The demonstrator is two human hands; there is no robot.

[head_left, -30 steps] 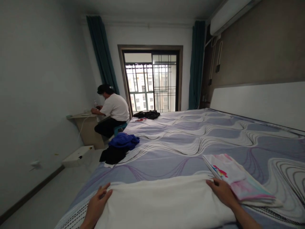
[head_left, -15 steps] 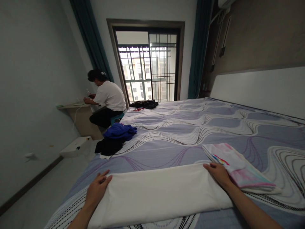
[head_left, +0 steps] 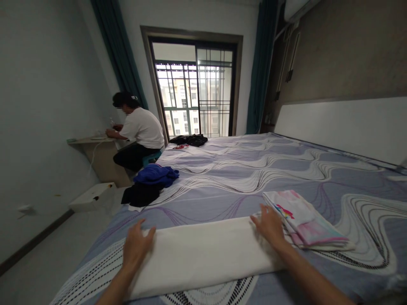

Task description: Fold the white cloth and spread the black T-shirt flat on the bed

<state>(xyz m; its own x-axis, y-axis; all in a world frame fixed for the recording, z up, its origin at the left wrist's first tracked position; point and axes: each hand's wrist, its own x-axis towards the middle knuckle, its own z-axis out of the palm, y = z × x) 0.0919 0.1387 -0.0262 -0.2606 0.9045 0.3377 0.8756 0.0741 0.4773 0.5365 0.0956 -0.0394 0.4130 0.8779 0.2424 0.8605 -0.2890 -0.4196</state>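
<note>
Both hands lie flat, fingers spread, gripping nothing: the left hand (head_left: 136, 245) and right hand (head_left: 269, 225) press opposite ends of a white cloth folded into a long band (head_left: 203, 254) on the wave-patterned grey bedsheet (head_left: 254, 173). One folded pink-printed garment (head_left: 303, 218) lies finished just beside; a blue and black clothes heap (head_left: 149, 184) appears unfolded.

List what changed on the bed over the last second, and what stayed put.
Both hands slid inward along the far edge of the white cloth: the left hand now lies flat on it rather than at its end, and the right hand has moved left. The cloth now looks narrower. Neither hand grips it. The folded pink-printed stack, the blue and black clothes and the seated person kept their places.
</note>
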